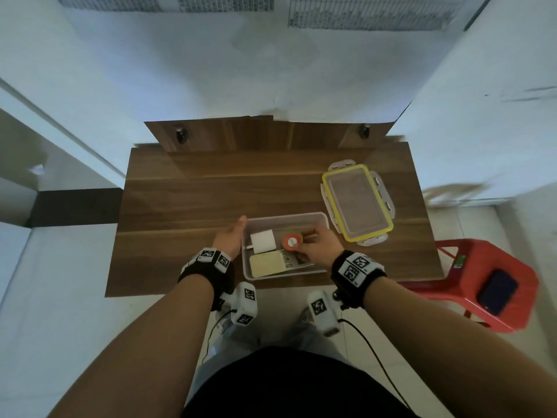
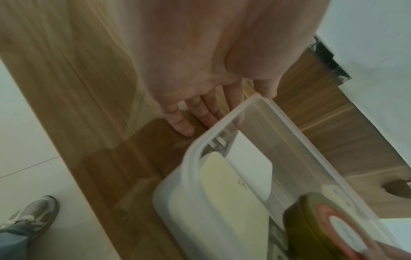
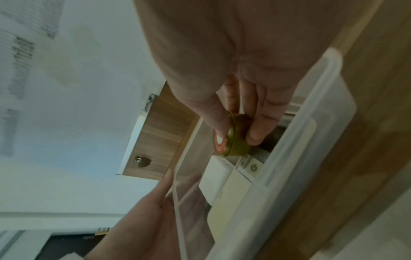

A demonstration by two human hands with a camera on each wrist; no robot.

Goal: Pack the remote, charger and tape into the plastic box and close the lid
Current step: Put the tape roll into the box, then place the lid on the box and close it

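1. Nearest, the remote (image 1: 271,264) lies flat in the near half of the plastic box (image 1: 320,218), its pale back panel toward the left end and its buttons toward the right.
2. Just beyond it, the white charger (image 1: 263,242) lies in the box's far-left part, touching the remote's far edge in the left wrist view.
3. The right hand (image 1: 321,245) reaches over the box from the right and its fingers (image 3: 255,133) pinch the tape (image 1: 291,242), thumb on the red-and-white face, other fingers round the olive edge.
4. The tape is above the box's middle, over the remote and just right of the charger; whether it touches anything beneath cannot be told.
5. The left hand (image 1: 230,239) lies against the box's left end wall, fingers (image 2: 180,123) straight and relaxed along the wall and down to the wooden surface (image 1: 211,188), thumb at the far-left corner of the rim.
6. Farther back and to the right, the lid (image 1: 357,202), clear with a yellow seal and its latches splayed, lies flat on the surface, off the box and just beside its far-right corner.
7. A red stool (image 1: 470,267) stands right of the surface, carrying a dark phone (image 1: 497,292).
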